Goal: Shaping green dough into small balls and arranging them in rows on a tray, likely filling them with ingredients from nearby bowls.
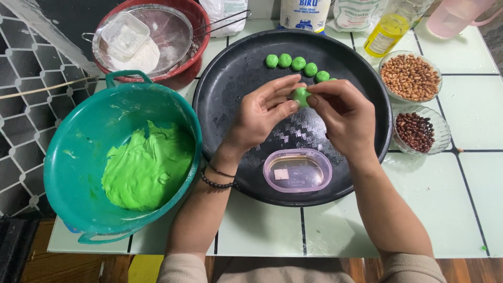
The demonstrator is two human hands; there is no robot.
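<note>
White tiled tabletop (471,173) carries everything. Big round black tray (236,73) at centre: along its far side a curved row of small green dough balls (298,63), touching or nearly so; on its near side a small oval clear-pink tub (297,170) with shallow liquid, something pale at one end.

Teal plastic basin (78,157) left of tray, rim just beside it, holds a big lump of bright green dough (144,170) slumped toward the near-right wall. Red basin (196,31) behind it: metal sieve (167,31) sits in it with white flour and a small clear square box (124,34) on the flour.

Right of tray, two small glass bowls: far one with tan peanuts (410,77), near one with dark red beans (415,131). Bottle of yellow oil (385,34) behind them, bags along the far edge, pink jug at the corner.

Left hand (262,112) and right hand (343,115) meet above tray centre, well clear of its surface. Dough piece (301,96) pinched between them: left thumb under and fingers over, right fingertips closed on its right side. Both grips clamped on it. Piece sits at the fingertips, not in a palm, near the end of the ball row. It looks roundish, mostly covered; no clear long axis or pointing direction can be told. Dark bead bracelets (217,178) on left wrist.
</note>
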